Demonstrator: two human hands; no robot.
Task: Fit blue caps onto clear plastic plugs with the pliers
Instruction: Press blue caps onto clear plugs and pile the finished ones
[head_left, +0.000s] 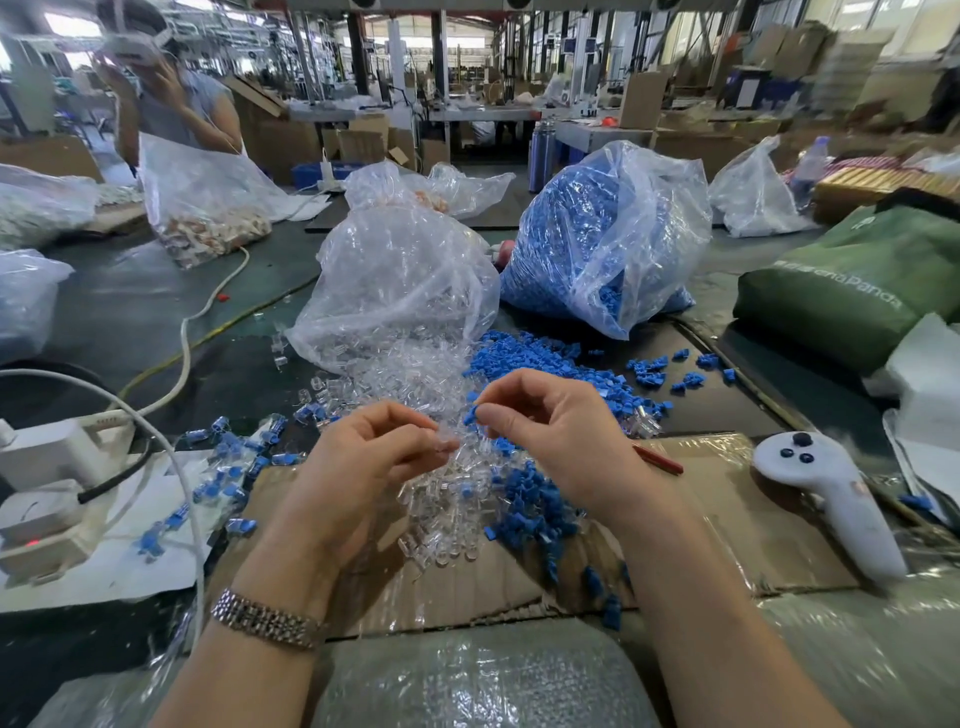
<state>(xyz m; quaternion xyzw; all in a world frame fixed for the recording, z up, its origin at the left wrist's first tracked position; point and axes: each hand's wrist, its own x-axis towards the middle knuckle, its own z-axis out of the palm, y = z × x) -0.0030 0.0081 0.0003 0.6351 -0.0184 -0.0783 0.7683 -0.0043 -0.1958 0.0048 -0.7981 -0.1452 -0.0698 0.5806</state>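
While the left hand (363, 457) pinches a clear plug (448, 444) at its fingertips, the right hand (545, 426) pinches a blue cap (471, 414) just beside it. Line cap w/ plug opening, keep both square, seat by hand first. Pliers (657, 459) lie on cardboard (717, 499) behind right wrist; loose plugs & caps heaped below on the table (130, 312).

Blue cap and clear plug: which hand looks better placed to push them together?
Probably the right hand: it pinches the blue cap just above the clear plug, which the left hand holds at its fingertips. The two parts are not yet joined.
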